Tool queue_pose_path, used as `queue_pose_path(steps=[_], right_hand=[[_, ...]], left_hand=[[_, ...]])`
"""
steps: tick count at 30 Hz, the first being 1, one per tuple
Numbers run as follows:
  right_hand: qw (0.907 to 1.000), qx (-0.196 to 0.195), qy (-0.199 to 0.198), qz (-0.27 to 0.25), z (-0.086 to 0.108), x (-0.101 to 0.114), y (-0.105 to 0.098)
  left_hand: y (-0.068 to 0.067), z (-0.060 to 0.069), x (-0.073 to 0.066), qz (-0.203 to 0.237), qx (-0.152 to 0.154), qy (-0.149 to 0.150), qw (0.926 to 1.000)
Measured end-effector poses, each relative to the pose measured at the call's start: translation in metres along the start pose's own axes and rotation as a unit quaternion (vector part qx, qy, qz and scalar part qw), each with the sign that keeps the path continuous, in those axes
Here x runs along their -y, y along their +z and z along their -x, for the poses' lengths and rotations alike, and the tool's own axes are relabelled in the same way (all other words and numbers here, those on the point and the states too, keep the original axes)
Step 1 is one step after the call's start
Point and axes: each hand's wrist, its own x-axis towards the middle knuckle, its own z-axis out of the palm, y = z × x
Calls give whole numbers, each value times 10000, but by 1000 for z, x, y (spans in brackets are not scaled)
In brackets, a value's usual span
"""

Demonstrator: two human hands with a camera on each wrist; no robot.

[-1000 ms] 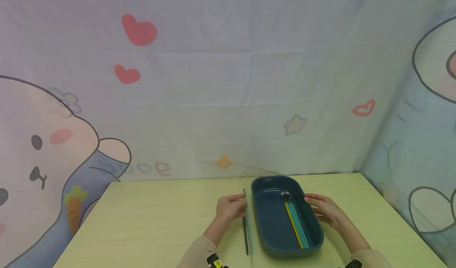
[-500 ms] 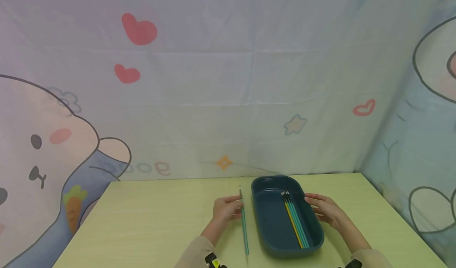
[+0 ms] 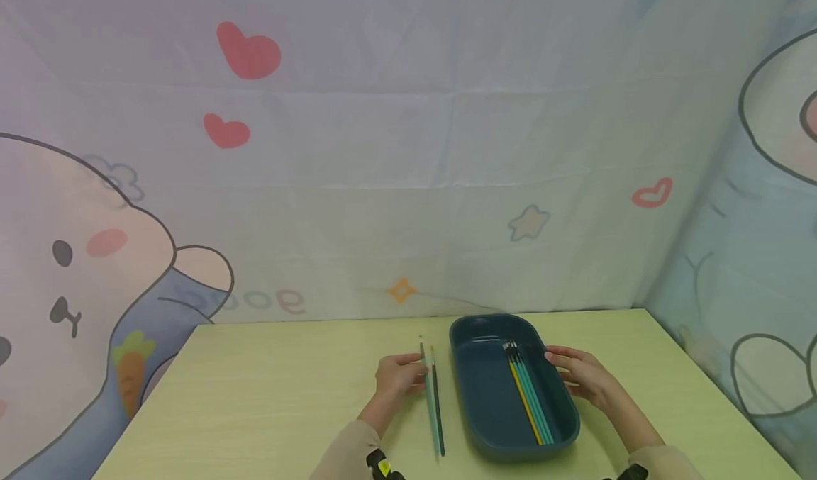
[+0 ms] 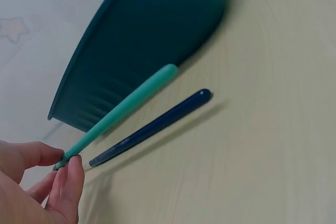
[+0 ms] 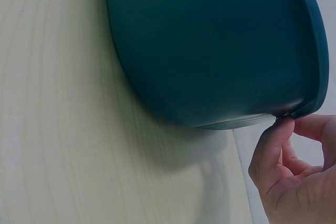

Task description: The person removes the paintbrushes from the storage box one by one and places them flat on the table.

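Note:
In the head view, my left hand (image 3: 394, 379) pinches a mint-green paintbrush (image 4: 131, 102) near its ferrule end, and the handle slants toward the front edge. Just right of it a dark navy paintbrush (image 4: 155, 125) lies on the table, apart from the fingers. A dark teal tray (image 3: 485, 416) stands to the right of both brushes. Inside it, a yellow paintbrush (image 3: 526, 405) lies alongside several green paintbrushes (image 3: 535, 402), bristles pointing away. At the tray's right side, my right hand (image 3: 584, 375) holds the rim between thumb and finger, as the right wrist view also shows.
The pale wood-grain table (image 3: 268, 395) extends left and right of the tray. Behind it hangs a cartoon-printed cloth (image 3: 357, 147), meeting the table's back edge close to the tray's far end. Another printed cloth (image 3: 766, 253) borders the right side.
My left hand has shifted left with the green paintbrush, which has gone from the right of the navy paintbrush, across it, to its left. The right hand and tray have stayed put.

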Motion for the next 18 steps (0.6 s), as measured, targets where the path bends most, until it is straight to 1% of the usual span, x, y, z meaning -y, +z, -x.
queue_pose_path(steps=[4, 9, 11, 18], right_hand=[[10000, -43, 32, 18, 1, 1, 0], [10000, 4, 10, -24, 1, 1, 0], [10000, 30, -4, -37, 1, 0, 0], [10000, -6, 23, -35, 0, -1, 0]], left_hand=[[-1, -2, 3, -262, -75, 11, 9996], [-3, -4, 7, -454, 7, 43, 9990], [-3, -5, 8, -536, 19, 99, 9985], [-1, -11, 14, -814, -171, 327, 9960]])
